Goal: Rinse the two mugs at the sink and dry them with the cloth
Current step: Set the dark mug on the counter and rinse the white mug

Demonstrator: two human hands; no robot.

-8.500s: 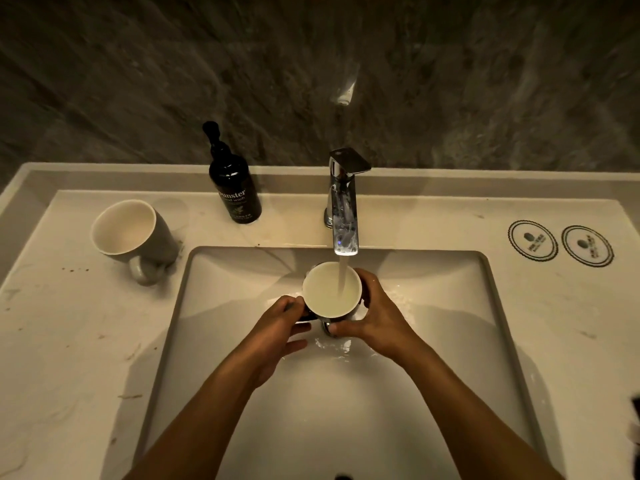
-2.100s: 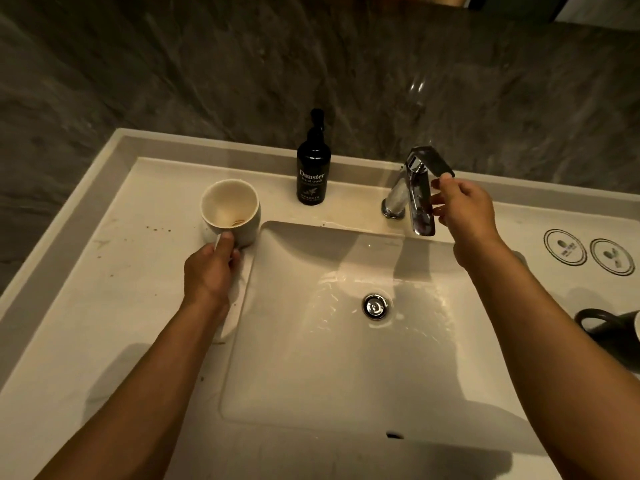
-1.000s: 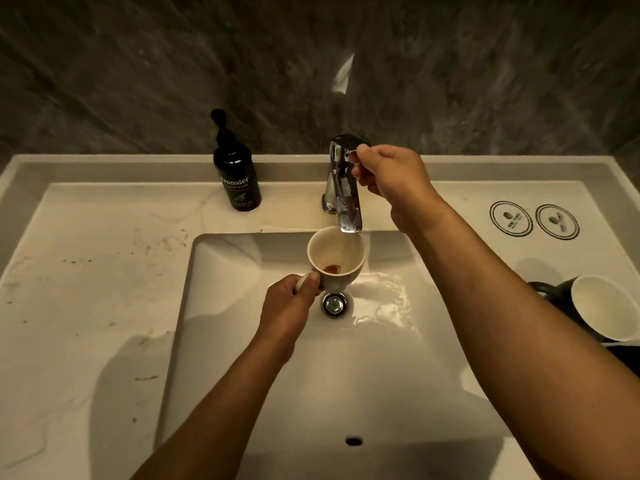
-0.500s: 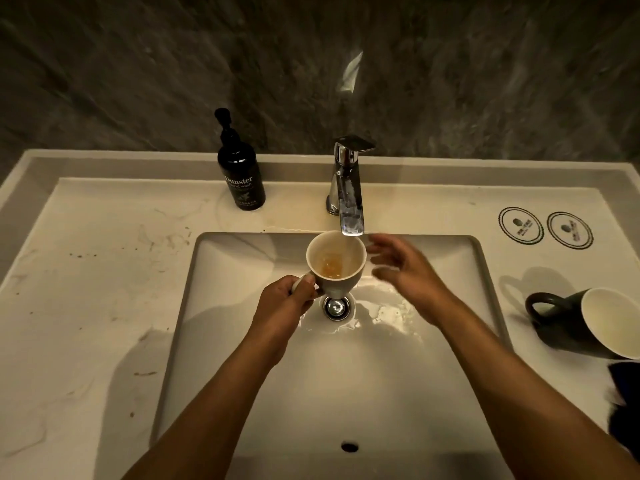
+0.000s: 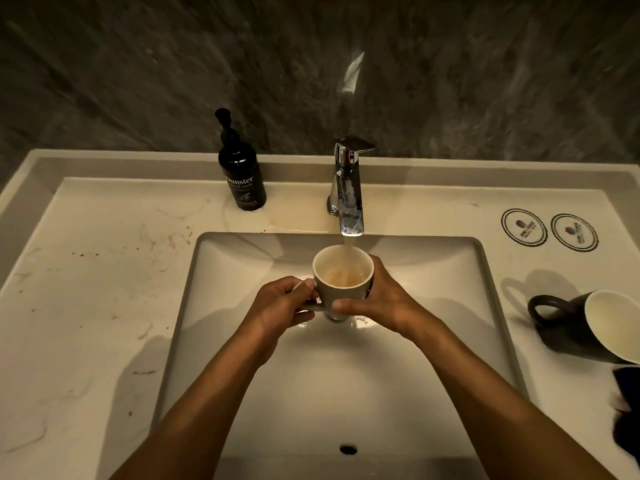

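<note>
From the head camera, both hands hold a pale mug (image 5: pixel 343 284) over the middle of the white sink basin (image 5: pixel 332 382), directly beneath the chrome faucet (image 5: pixel 348 188). The left hand (image 5: pixel 280 308) is curled around the mug's handle, and the right hand (image 5: pixel 377 303) wraps the opposite side, its thumb across the lower front. A stream of water (image 5: pixel 348 247) runs from the spout into the mug, which holds brownish liquid. A dark mug (image 5: pixel 588 323) with a pale interior lies tipped on its side on the table (image 5: pixel 86 306) near the right edge, handle pointing left. Just in front of it, a dark cloth (image 5: pixel 627 407) is partly cut off by the frame. A black hand-wash pump bottle (image 5: pixel 240 174) stands at the back edge, left of the faucet. Two round printed coasters (image 5: pixel 549 230) lie near the back right corner.
</note>
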